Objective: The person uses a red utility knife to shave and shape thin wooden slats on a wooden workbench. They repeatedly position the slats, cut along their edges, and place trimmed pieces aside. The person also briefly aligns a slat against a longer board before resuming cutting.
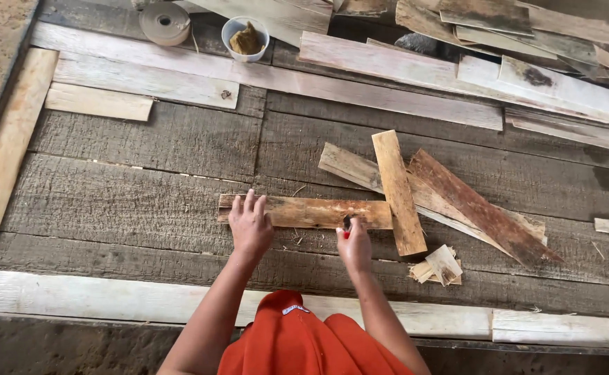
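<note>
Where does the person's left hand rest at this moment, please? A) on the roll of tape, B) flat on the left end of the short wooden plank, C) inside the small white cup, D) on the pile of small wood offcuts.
B: the left hand lies flat, fingers spread, on the left end of the short wooden plank, far from the white cup and roll of tape.

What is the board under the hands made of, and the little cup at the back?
The board looks like rough, unpainted wood: visible grain, brown stains, splintery edges. The cup seems to be pale plastic, smooth and slightly see-through, though that is hard to tell.
</note>
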